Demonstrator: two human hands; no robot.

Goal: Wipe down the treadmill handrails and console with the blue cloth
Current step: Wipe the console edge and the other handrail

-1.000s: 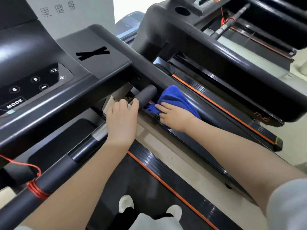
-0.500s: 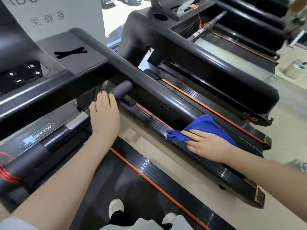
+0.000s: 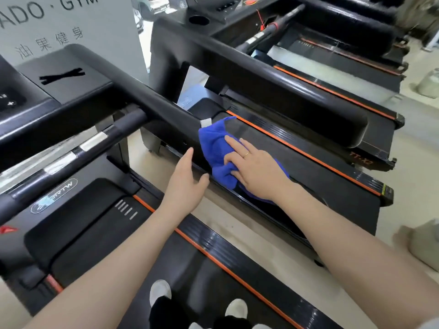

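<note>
Pressing the blue cloth [image 3: 222,153] against the right handrail [image 3: 166,108] of the treadmill I stand on, my right hand [image 3: 257,172] lies flat over it, index finger stretched forward along the rail while the shorter fingers bunch a fold of fabric beneath the palm, so I would call that hand clamped lightly on the cloth rather than merely resting. My left hand [image 3: 187,179] hovers just beside it, to the left of the cloth, fingers straight and relaxed, thumb spread, holding nothing; whether its fingertips touch the rail I cannot tell. The cloth is soft and limp, with a small white tag [image 3: 206,122] poking up at the far edge beyond my fingertips, and I judge it very light, so it will crumple and slide off the glossy, rounded rail unless my palm keeps it pinned. Wrapping it partway round the bar, thumb below and fingers over the top, seems the surest hold for sweeping along its length. The console [image 3: 59,79] sits well ahead and to the left of both hands, and the grey front grip bar [image 3: 95,141] lies nearer, left of my free hand.
</note>
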